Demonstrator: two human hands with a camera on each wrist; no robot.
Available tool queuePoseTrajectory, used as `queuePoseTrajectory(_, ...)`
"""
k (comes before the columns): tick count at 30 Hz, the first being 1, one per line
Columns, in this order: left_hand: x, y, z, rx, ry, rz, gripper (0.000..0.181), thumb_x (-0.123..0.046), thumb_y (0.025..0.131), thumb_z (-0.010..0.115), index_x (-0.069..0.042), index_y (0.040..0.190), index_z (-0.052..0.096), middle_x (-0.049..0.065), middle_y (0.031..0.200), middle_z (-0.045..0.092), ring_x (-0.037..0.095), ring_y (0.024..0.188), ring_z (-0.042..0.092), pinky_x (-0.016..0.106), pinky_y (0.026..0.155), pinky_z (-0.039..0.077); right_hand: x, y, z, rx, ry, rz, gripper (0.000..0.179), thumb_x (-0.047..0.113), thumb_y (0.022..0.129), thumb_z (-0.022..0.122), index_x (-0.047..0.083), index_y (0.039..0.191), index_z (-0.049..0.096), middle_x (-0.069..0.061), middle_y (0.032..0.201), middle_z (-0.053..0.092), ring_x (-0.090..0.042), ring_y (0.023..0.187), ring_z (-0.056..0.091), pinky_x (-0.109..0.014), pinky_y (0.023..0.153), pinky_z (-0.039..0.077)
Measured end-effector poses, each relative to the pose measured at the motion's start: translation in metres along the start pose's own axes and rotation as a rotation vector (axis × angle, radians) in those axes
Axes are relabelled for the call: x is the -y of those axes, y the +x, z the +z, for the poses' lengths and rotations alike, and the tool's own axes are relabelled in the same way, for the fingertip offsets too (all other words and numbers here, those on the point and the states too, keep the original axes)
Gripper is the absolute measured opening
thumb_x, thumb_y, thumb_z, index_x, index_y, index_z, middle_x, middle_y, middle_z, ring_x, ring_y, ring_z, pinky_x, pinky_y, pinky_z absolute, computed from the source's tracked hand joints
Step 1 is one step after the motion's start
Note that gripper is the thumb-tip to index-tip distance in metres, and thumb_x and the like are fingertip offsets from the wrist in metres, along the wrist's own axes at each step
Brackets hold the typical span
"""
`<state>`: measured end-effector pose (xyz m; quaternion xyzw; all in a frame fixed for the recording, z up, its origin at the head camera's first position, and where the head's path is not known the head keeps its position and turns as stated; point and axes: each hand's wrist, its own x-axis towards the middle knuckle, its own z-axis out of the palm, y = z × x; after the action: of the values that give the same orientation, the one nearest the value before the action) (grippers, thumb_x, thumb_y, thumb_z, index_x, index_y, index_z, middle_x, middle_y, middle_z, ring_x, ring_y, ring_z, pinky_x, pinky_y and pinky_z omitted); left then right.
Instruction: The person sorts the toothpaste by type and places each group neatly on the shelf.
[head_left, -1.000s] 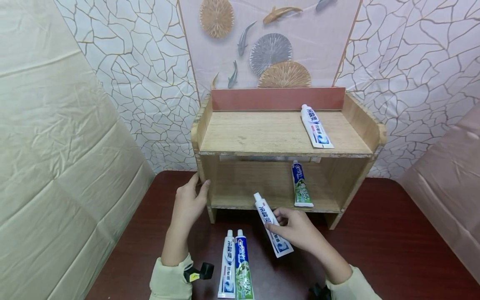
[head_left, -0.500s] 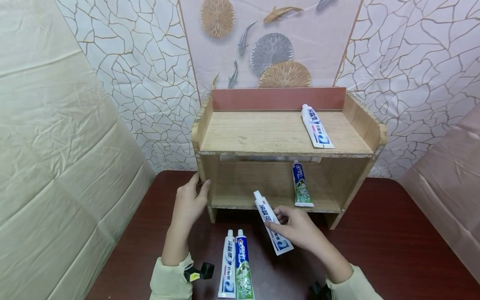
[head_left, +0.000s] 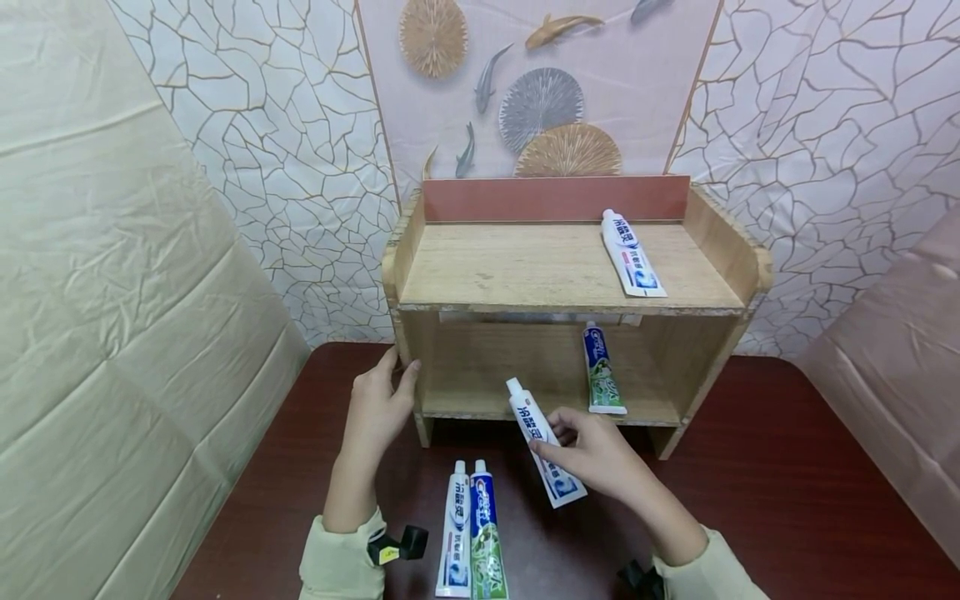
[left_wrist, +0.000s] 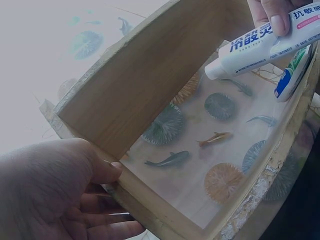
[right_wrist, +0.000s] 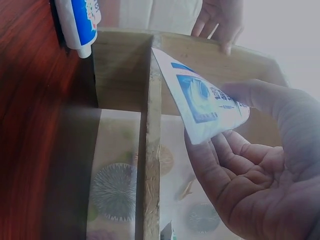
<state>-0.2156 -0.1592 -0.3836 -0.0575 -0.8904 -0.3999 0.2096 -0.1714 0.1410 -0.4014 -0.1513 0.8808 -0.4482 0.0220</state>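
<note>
My right hand [head_left: 596, 458] pinches a white toothpaste tube [head_left: 536, 437] between thumb and fingers. The tube is tilted, its cap pointing up and left, just in front of the lower shelf's edge. My left hand [head_left: 378, 404] holds the left side board of the small wooden shelf [head_left: 517, 267], thumb on the front edge and fingers outside, as the left wrist view shows. A blue and green tube [head_left: 602, 371] lies on the lower shelf, right of centre. Another white tube [head_left: 632, 254] lies on the upper shelf. In the right wrist view, the held tube's flat end [right_wrist: 197, 112] faces the camera.
On the dark red table [head_left: 787, 500], a white tube [head_left: 454, 533] and a blue and green tube [head_left: 487, 533] lie side by side between the forearms. Patterned cloth [head_left: 277, 150] hangs behind the shelf. Pale cloth [head_left: 127, 333] borders the left side, pinkish cloth [head_left: 892, 375] the right.
The white tube in my right hand has risen very slightly toward the lower shelf. My left hand and the other tubes have stayed where they were.
</note>
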Motion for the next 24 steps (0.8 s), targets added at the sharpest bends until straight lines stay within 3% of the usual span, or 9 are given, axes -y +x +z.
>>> queuePoseTrajectory(24,0.0005,-0.0004,-0.0007,0.013,-0.008,-0.013,0.043,-0.029,0.101,0.061,-0.003,0.136,0.059,0.016,0.118,0.071,0.03,0.108,0.067,0.049,0.089,0.053,0.0098,0.002,-0.0092,0.016,-0.02,-0.056,0.027,0.033,0.09,0.077,0.008,0.099,0.069,0.001,0.084,0.07,-0.013,0.072,0.067,-0.026,0.06,0.056)
